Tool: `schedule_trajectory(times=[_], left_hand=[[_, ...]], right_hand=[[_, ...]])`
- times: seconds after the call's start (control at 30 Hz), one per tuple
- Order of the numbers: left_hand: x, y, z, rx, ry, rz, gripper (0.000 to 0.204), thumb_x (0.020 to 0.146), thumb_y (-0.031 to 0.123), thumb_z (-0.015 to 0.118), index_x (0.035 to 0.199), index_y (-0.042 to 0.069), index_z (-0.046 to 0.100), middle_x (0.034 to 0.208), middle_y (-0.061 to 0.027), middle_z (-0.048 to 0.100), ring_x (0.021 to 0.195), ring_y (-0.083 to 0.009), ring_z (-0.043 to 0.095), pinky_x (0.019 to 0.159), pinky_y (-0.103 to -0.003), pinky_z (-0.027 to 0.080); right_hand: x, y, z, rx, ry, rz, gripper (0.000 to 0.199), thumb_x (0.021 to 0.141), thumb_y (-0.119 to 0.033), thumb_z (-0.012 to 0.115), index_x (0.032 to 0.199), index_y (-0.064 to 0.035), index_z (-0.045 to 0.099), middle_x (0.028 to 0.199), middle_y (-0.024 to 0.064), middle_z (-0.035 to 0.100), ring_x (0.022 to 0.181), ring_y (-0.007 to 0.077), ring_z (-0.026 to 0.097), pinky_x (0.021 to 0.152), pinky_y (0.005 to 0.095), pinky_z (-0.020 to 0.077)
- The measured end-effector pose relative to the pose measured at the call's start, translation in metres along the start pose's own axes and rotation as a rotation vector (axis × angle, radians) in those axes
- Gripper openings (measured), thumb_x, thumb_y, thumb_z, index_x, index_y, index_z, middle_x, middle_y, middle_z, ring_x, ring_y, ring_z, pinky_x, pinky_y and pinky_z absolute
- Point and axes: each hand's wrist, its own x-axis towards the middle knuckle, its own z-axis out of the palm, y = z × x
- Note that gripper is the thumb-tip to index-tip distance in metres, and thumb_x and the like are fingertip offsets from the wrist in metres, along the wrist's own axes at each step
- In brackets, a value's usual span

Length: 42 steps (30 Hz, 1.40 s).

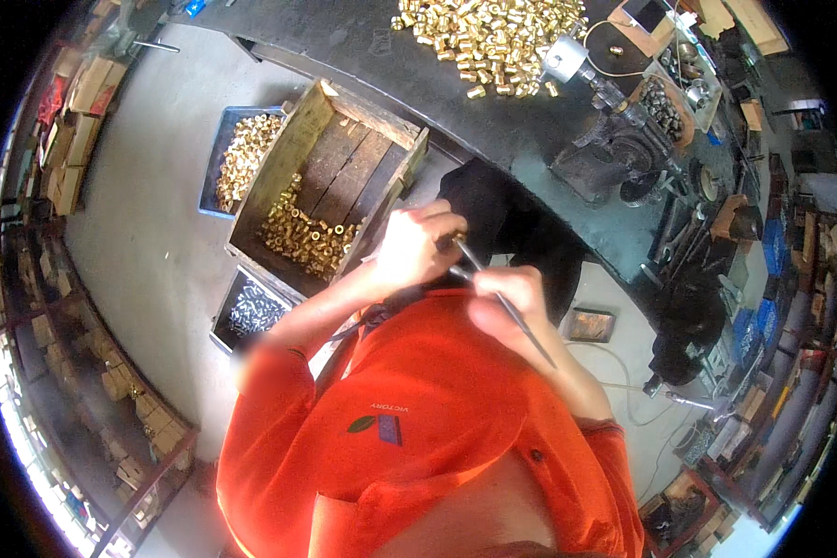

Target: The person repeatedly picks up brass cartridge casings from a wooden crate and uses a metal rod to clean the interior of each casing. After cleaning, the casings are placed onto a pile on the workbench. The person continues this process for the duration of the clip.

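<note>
The person wears a bright orange short-sleeved shirt of thin woven cloth (437, 418), which fills the lower middle of the view. The short sleeves end above the elbows, so both forearms are bare. On the chest there is a small emblem (378, 426): a dark green leaf shape beside a small dark blue square, with a short line of pale letters above it. A small dark round button (535, 456) sits on the front of the shirt, toward the person's right side. The cloth shows soft folds around the shoulders. The left hand (417, 244) and the right hand (510, 299) are bare, with no gloves, rings or watch visible.
</note>
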Motion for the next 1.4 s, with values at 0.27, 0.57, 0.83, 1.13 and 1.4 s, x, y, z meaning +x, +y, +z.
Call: schedule_trajectory(times=[0.27,0.57,0.83,1.13,1.4], left_hand=[[0.020,-0.022,-0.002,0.133,-0.122,-0.029,0.017,0.064,0.010,0.067,0.081,0.008,0.065,0.067,-0.0104,0.060,0.056,-0.0262,0.060,0.053,-0.036,0.048],[0.139,-0.059,0.010,0.492,-0.239,-0.113,0.021,0.074,0.019,0.060,0.091,0.009,0.068,0.082,-0.0156,0.067,0.078,-0.0334,0.065,0.070,-0.045,0.053],[0.171,-0.080,0.031,0.596,-0.170,0.042,0.021,0.083,0.024,0.054,0.085,0.006,0.063,0.073,-0.0168,0.065,0.071,-0.0318,0.067,0.062,-0.043,0.053],[0.162,-0.078,0.014,0.364,-0.032,0.093,0.017,0.078,0.022,0.064,0.088,0.008,0.068,0.079,-0.0124,0.066,0.075,-0.0297,0.065,0.069,-0.038,0.052],[0.029,-0.100,-0.081,0.216,0.047,-0.240,0.016,0.078,0.011,0.062,0.091,0.003,0.067,0.079,-0.0166,0.066,0.070,-0.0284,0.066,0.064,-0.036,0.051]], right_hand=[[-0.016,0.014,-0.011,0.032,0.112,-0.057,0.031,0.067,-0.013,0.061,0.057,-0.0033,0.033,0.052,0.0089,0.031,0.043,0.0226,0.035,0.043,0.0345,0.0243],[-0.034,0.008,-0.020,-0.012,0.225,0.018,0.031,0.068,-0.009,0.061,0.058,-0.0036,0.032,0.053,0.0068,0.028,0.045,0.0195,0.031,0.044,0.0330,0.0226],[-0.037,0.014,-0.017,-0.086,0.276,0.022,0.017,0.058,0.004,0.051,0.054,-0.0031,0.036,0.050,0.0051,0.030,0.044,0.0154,0.032,0.043,0.0294,0.0217],[-0.036,0.025,-0.011,-0.107,0.271,0.060,0.025,0.061,-0.002,0.055,0.055,-0.0039,0.030,0.052,0.0044,0.027,0.045,0.0141,0.029,0.043,0.0289,0.0228],[-0.039,0.021,-0.013,-0.078,0.280,0.093,0.022,0.057,-0.002,0.053,0.054,-0.0028,0.032,0.051,0.0033,0.028,0.046,0.0104,0.030,0.044,0.0268,0.0225]])
